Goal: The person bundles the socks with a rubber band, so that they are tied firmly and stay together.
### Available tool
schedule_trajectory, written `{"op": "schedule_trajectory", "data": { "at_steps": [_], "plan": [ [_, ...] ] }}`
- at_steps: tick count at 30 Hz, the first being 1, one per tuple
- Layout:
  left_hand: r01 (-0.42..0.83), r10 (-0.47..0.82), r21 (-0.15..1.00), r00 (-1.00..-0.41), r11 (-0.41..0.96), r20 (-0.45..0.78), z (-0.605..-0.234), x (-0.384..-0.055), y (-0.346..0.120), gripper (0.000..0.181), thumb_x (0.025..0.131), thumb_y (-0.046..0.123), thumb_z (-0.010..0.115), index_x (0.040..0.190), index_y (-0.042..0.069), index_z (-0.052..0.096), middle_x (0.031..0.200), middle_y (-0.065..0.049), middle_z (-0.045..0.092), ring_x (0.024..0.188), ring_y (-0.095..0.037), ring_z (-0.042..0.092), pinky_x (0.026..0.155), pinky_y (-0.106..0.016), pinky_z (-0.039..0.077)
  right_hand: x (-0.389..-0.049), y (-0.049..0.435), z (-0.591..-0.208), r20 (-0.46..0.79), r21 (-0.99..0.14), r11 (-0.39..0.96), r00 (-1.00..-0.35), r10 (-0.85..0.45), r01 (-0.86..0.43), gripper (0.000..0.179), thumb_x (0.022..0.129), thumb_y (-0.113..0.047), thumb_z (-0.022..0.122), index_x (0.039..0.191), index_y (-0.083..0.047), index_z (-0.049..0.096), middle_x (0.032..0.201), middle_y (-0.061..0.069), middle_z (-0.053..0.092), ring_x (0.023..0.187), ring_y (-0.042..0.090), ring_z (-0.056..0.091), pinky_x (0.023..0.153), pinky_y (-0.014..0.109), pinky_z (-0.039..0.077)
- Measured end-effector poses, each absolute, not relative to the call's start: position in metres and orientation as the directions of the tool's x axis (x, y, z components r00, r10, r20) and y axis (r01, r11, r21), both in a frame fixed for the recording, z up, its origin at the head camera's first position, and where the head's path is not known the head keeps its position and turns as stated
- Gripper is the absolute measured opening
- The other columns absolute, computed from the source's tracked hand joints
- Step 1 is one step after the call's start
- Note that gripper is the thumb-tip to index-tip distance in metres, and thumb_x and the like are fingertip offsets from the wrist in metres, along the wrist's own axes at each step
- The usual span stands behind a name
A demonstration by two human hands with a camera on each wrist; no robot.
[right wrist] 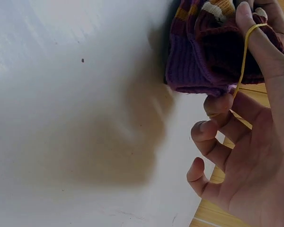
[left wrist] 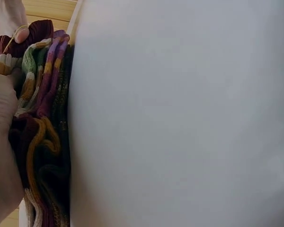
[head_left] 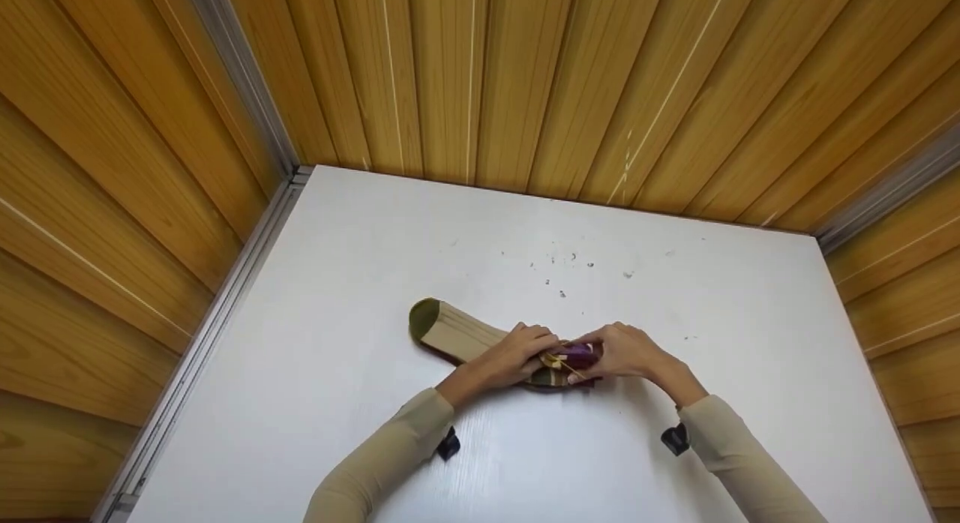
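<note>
A bundle of knitted socks (head_left: 469, 332) lies on the white table, its beige and olive end toward the left. Striped folds of the socks (left wrist: 49, 85) in maroon, purple, green and mustard show in the left wrist view. My left hand (head_left: 517, 354) grips the bundle from above near its middle. At its right end, my right hand (head_left: 626, 350) holds a thin yellow rubber band (right wrist: 244, 61), stretched between thumb and forefinger across the ribbed purple and maroon cuffs. The remaining right fingers are bent and stand apart from the socks.
The white table (head_left: 337, 253) carries small dark marks (head_left: 562, 293) beyond the hands. Wood-panelled walls (head_left: 487, 80) rise at the back and both sides, with a metal rail (head_left: 217, 320) along the left edge. Black wrist straps (head_left: 448, 444) show below the sleeves.
</note>
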State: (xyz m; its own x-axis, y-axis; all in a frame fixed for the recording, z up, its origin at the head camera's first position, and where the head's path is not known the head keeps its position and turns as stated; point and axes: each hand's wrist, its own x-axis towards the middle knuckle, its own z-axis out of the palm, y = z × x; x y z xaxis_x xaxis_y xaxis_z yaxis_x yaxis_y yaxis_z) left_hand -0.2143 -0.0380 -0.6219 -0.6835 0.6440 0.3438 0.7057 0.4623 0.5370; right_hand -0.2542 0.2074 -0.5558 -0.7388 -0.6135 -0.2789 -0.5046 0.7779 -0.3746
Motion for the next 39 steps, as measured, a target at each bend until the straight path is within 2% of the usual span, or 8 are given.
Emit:
{"op": "schedule_trajectory", "data": {
  "at_steps": [6,13,21,28,30,34,37,39],
  "plan": [
    [0.687,0.612,0.599,-0.695,0.412,0.377,-0.624,-0.216,-0.038,0.024,0.087,0.002,0.069,0.110,0.007,0.066,0.105,-0.007,0.070,0.097,-0.021,0.063,0.086,-0.030,0.043,-0.255,0.213,-0.562,-0.238,-0.371,0.774,-0.753,-0.613,-0.513,0.080,0.067,-0.069,0.083,0.129,-0.018,0.073,0.115,0.009,0.077,0.093,0.022,0.070,0.080,0.043,0.056],
    [0.630,0.518,0.711,-0.740,0.312,0.429,-0.623,-0.222,-0.036,0.014,0.084,-0.001,0.070,0.090,0.007,0.059,0.086,-0.007,0.066,0.081,-0.019,0.059,0.084,-0.023,0.037,-0.256,0.215,-0.575,-0.285,-0.611,0.688,-0.702,-0.653,-0.392,0.071,0.075,-0.053,0.086,0.134,-0.018,0.066,0.122,0.008,0.072,0.112,0.029,0.065,0.095,0.052,0.052],
    [0.412,0.396,0.909,-0.826,-0.059,0.401,-0.617,-0.224,-0.034,0.014,0.085,-0.015,0.059,0.085,-0.002,0.053,0.092,-0.017,0.065,0.088,-0.014,0.057,0.078,-0.020,0.047,-0.244,0.211,-0.584,-0.302,-0.759,0.605,-0.692,-0.656,-0.242,0.079,0.081,-0.041,0.085,0.142,-0.002,0.055,0.132,0.017,0.067,0.121,0.031,0.062,0.103,0.047,0.048],
    [0.252,0.303,0.959,-0.911,-0.130,0.280,-0.606,-0.229,-0.031,0.017,0.091,-0.011,0.061,0.084,-0.004,0.048,0.090,0.003,0.054,0.084,-0.005,0.050,0.072,-0.018,0.040,-0.234,0.208,-0.584,-0.232,-0.841,0.508,-0.723,-0.650,-0.186,0.077,0.091,-0.029,0.077,0.149,0.007,0.041,0.142,0.025,0.057,0.133,0.038,0.053,0.112,0.051,0.040],
    [0.213,0.278,0.966,-0.928,-0.149,0.248,-0.605,-0.231,-0.030,0.016,0.091,-0.013,0.061,0.084,-0.008,0.048,0.086,0.004,0.051,0.080,-0.004,0.049,0.070,-0.018,0.039,-0.230,0.206,-0.583,-0.248,-0.838,0.520,-0.736,-0.629,-0.162,0.068,0.094,-0.029,0.073,0.145,0.007,0.047,0.136,0.023,0.062,0.126,0.031,0.058,0.109,0.043,0.044],
    [0.149,0.216,0.974,-0.959,-0.173,0.185,-0.602,-0.235,-0.028,0.012,0.089,-0.014,0.058,0.086,-0.010,0.048,0.079,0.006,0.045,0.074,-0.002,0.045,0.067,-0.017,0.037,-0.222,0.202,-0.582,-0.296,-0.833,0.537,-0.716,-0.633,-0.130,0.041,0.102,-0.032,0.061,0.111,0.007,0.073,0.102,0.021,0.076,0.090,0.024,0.071,0.086,0.025,0.052],
    [0.122,0.165,0.980,-0.975,-0.155,0.148,-0.601,-0.238,-0.026,0.014,0.088,-0.013,0.060,0.084,-0.008,0.048,0.076,0.007,0.045,0.072,-0.003,0.045,0.067,-0.017,0.038,-0.216,0.199,-0.583,-0.279,-0.862,0.487,-0.674,-0.684,-0.138,0.049,0.108,-0.028,0.049,0.083,0.002,0.080,0.083,0.021,0.077,0.071,0.030,0.069,0.071,0.024,0.053],
    [0.111,0.145,0.986,-0.981,-0.127,0.129,-0.601,-0.240,-0.026,0.017,0.086,-0.012,0.064,0.080,-0.005,0.050,0.072,0.007,0.045,0.069,-0.003,0.045,0.065,-0.018,0.037,-0.213,0.198,-0.583,-0.262,-0.878,0.456,-0.657,-0.707,-0.141,0.054,0.110,-0.025,0.045,0.078,0.001,0.079,0.079,0.022,0.076,0.067,0.026,0.066,0.067,0.024,0.052]
  ]
}}
